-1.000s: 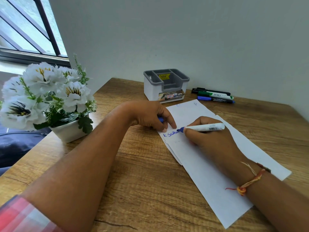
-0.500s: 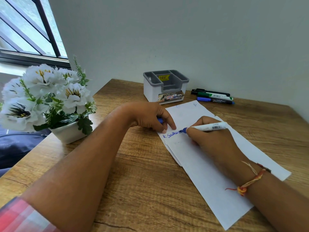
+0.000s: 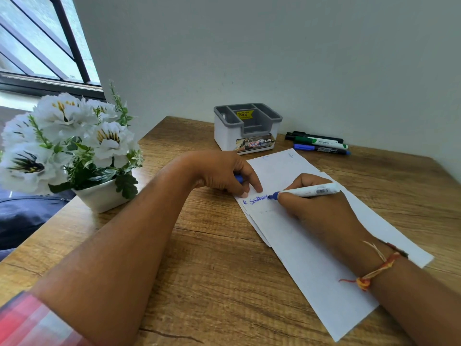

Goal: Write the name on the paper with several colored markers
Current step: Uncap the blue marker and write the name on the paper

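Pointing left, blue marker (image 3: 310, 191), barrel lying crosswise

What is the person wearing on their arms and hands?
The left arm has a red, pink and white checked sleeve that ends high up, so the forearm and left hand are bare. By the right hand, the wrist wears a thin thread bracelet in orange, yellow and red, with loose ends sticking out. No rings, watch or gloves show.

The organizer (image 3: 247, 128) stands behind the paper (image 3: 299, 245), spare markers (image 3: 321, 142) to its right.
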`<state>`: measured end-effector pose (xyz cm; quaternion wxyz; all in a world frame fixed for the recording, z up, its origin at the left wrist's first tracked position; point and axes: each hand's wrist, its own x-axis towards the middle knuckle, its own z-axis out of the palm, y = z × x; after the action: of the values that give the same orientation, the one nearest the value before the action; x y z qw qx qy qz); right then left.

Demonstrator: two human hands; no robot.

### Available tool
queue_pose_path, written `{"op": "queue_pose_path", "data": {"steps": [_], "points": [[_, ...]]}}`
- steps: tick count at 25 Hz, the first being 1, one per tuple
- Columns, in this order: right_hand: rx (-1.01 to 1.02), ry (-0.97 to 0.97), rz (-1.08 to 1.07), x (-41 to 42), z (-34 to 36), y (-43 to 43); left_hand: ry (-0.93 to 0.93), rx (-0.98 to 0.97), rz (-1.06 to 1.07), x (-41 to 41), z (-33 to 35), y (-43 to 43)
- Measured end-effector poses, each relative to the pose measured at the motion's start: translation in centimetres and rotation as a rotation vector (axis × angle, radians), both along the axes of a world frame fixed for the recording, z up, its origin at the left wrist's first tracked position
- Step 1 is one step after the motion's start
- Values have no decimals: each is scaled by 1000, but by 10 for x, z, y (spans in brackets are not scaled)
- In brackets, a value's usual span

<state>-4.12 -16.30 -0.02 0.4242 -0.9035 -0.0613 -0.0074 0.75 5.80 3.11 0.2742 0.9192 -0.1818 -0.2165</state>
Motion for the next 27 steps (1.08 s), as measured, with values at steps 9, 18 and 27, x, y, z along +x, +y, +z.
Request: {"op": "queue_pose_path", "data": {"steps": [9, 18, 27], "points": [[124, 17, -42, 0, 0, -1, -1, -3, -5, -1, 0, 2], [105, -2, -22, 1, -3, -1, 8, -11, 6, -1, 0, 1], [111, -5, -55, 2, -6, -2, 16, -26, -1, 0, 0, 1]]}}
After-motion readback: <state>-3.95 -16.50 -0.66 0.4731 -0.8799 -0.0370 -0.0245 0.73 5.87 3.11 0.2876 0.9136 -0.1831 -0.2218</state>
